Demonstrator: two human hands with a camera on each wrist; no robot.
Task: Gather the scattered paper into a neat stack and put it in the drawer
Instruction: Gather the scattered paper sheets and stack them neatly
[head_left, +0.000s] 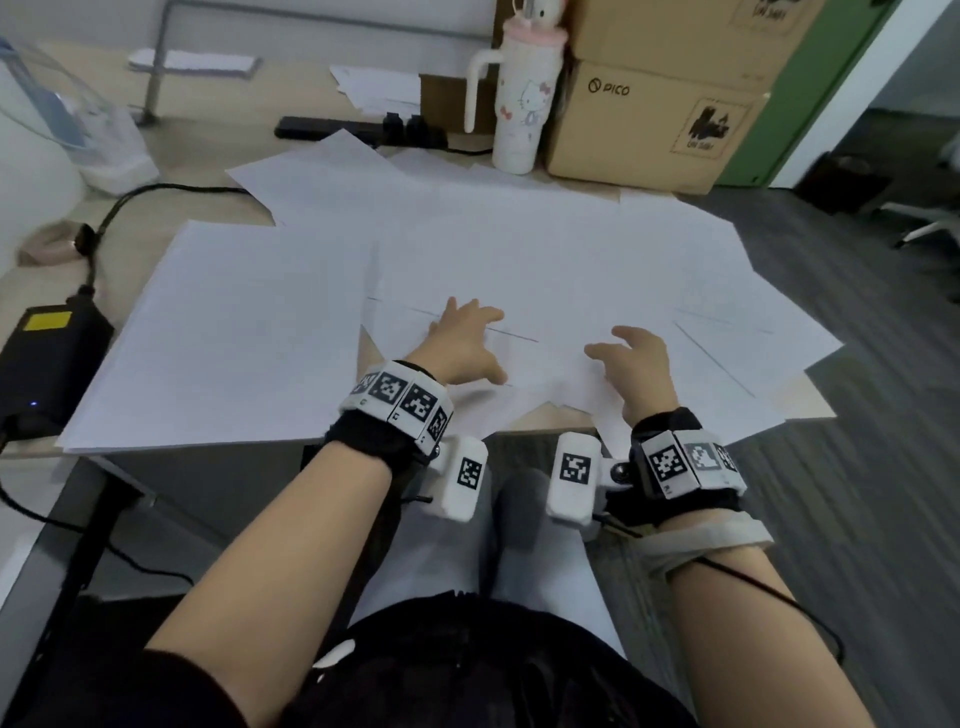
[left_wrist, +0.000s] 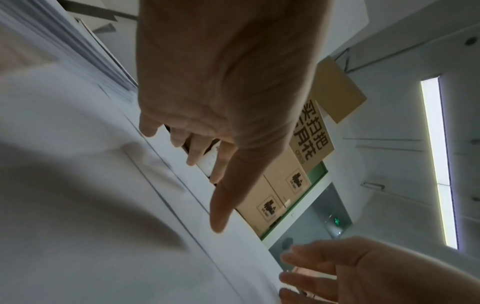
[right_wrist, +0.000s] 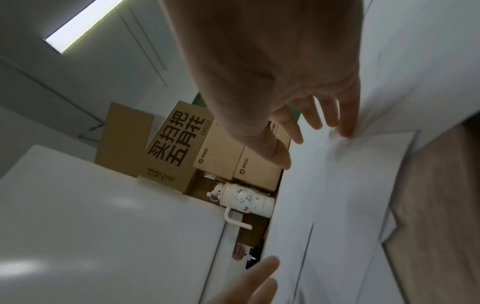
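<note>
Both hands are reaching out over the sheets: my left hand (head_left: 464, 343) is lying with its fingers spread and straight on the scattered paper (head_left: 519, 249), gripping nothing, and my right hand (head_left: 638, 364) is sitting just beside it toward 3 o'clock, fingers loosely extended, with its fingertips (right_wrist: 346, 131) touching a sheet and nothing held in it. I am seeing the paper as many plain white sheets lying flat and overlapping at odd angles, covering most of the wooden desk (head_left: 550, 415); some corners at 3 and 4 o'clock are hanging past the desk edge, and one big sheet at 9 o'clock is reaching the near edge. A few sheets are carrying faint thin lines, but I cannot read any print on them. At 12 o'clock a white tumbler (head_left: 524, 98) with a handle and a Hello Kitty picture is standing upright just beyond the sheets. Next to it, toward 1 o'clock, stacked cardboard boxes (head_left: 649, 119) are showing the word "PICO" and a black hazard-style label with small letters that I am reading only partly. In the right wrist view another carton (right_wrist: 168, 144) is bearing large black Chinese characters. A black power strip (head_left: 358, 130) is lying at 11 o'clock, and a black adapter (head_left: 47, 353) with a yellow sticker is sitting at 9 o'clock.
</note>
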